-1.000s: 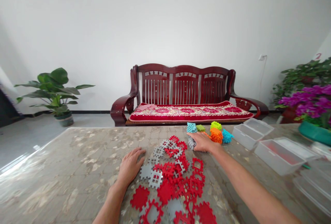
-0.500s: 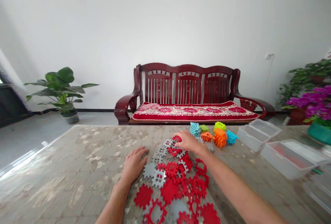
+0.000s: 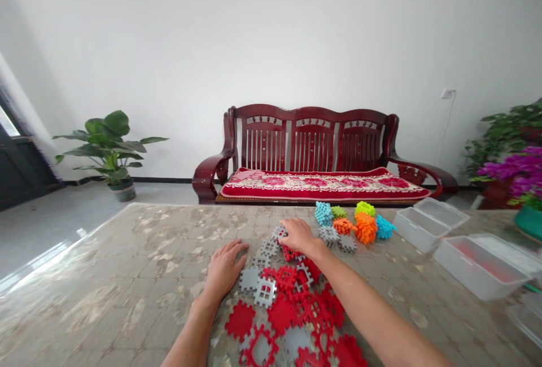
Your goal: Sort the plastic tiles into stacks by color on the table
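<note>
"Where is my right hand?"

"Your right hand [image 3: 300,235] is over the far end of the loose pile of red notched plastic pieces [image 3: 240,320] and grey notched plastic pieces [image 3: 265,292]. Its fingers curl down at a grey piece [image 3: 280,232]; I cannot tell whether they grip it."

"And my left?"

"Your left hand [image 3: 225,267] lies palm down on the patterned, beige-grey worktop [image 3: 97,276], left of the pile, its fingers extended and slightly parted, holding nothing."

"What is to the right of my right hand?"

"Two grey stacks of notched pieces [image 3: 328,235] are near it. Just behind and to their right sit blue, green, orange and yellow-green clusters of notched pieces [image 3: 366,228]. Farther right are two open clear plastic boxes [image 3: 476,276]; the nearer one has something red inside."
</note>
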The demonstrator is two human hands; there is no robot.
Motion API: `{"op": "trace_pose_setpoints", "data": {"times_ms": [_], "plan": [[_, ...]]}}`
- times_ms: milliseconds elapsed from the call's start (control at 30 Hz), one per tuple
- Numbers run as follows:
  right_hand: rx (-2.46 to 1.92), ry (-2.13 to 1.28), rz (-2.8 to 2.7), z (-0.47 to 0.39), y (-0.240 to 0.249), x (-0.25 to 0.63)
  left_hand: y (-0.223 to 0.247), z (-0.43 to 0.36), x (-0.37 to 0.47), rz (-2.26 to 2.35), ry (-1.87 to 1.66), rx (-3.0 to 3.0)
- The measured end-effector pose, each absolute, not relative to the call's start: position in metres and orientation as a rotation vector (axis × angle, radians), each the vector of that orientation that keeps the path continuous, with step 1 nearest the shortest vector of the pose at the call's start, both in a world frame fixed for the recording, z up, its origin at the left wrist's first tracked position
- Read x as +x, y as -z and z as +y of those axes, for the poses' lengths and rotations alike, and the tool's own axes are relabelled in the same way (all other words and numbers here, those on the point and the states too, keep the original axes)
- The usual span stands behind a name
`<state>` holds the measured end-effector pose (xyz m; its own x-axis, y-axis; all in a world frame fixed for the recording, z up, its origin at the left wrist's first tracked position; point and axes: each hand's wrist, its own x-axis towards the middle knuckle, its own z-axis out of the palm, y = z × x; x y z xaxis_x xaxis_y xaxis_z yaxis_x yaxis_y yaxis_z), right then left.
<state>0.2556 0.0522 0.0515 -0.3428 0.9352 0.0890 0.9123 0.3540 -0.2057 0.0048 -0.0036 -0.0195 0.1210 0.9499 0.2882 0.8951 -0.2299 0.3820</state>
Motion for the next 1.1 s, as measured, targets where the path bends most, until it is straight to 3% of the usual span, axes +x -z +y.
{"op": "trace_pose_setpoints", "data": {"times_ms": [267,567,767,1100], "plan": [[-1.388,-0.669,-2.345,0.043,-0.051,0.327,0.020,-0.003,0.005,1.884,-0.721,2.259],[-1.541,-0.382,-2.537,0.019,-0.060,0.317,0.018,-0.003,0.005,1.880,-0.699,2.263],[-1.513,-0.433,-2.485,0.020,-0.062,0.314,0.020,-0.003,0.004,1.863,-0.716,2.267],[-1.582,-0.467,-2.128,0.048,-0.058,0.407,0.024,0.000,0.004,1.879,-0.729,2.261]]}}
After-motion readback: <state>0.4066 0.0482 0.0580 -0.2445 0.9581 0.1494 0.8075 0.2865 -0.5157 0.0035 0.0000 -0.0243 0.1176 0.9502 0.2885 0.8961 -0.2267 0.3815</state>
